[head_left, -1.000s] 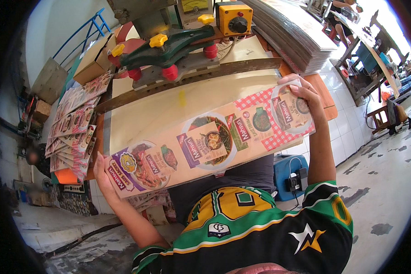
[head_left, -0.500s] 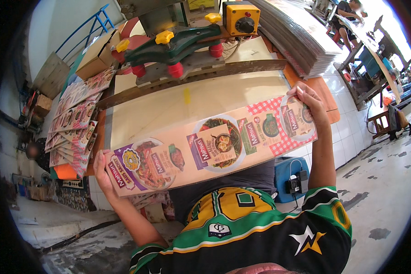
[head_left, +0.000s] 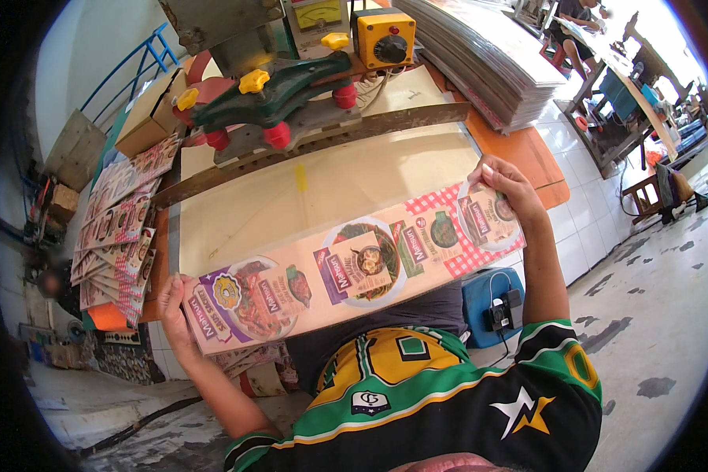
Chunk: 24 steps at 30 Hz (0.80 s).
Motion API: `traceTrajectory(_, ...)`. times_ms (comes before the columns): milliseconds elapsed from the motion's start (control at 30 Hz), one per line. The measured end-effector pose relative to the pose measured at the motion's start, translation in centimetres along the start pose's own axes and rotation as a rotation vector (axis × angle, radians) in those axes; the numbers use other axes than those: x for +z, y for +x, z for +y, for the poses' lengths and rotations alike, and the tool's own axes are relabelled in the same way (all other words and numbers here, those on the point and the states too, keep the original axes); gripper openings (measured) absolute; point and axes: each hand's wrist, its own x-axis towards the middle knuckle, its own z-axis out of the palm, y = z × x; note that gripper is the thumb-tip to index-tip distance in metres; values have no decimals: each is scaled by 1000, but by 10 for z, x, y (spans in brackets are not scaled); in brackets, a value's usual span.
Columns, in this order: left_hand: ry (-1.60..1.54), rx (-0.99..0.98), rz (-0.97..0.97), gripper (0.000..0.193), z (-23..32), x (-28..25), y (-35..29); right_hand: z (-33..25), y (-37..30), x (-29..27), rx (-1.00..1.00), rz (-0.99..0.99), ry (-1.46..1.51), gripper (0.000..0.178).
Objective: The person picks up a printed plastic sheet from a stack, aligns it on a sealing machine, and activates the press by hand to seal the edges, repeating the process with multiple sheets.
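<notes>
Printed sheet (head_left: 299, 289) held at both ends

The left hand (head_left: 177, 316) grips one end and the right hand (head_left: 505, 187) pinches the other, so the sheet slants by the front edge of the pale board (head_left: 240, 206), before the machine (head_left: 271, 106). Similar pieces (head_left: 116, 228) lie heaped at left, probably finished (a guess from their loose stacking). This one seems midway, not yet set down; how many remain, I cannot tell.
</notes>
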Motion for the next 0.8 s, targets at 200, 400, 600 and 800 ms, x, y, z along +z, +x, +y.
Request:
traceTrajectory(200, 80, 197, 23, 27, 13, -9, 24, -22, 4, 7, -158, 109, -307, 22)
traceTrajectory(400, -36, 281, -50, 27, 12, -21, 38, -22, 11, -2, -371, 94, -403, 31)
traceTrajectory(600, -259, 249, -118, 29, -15, -24, 30, -6, 7, 4, -309, 95, -279, 41)
traceTrajectory(800, -45, 252, 33, 29, -22, 1, 31, 16, 5, -20, -278, 138, -397, 36)
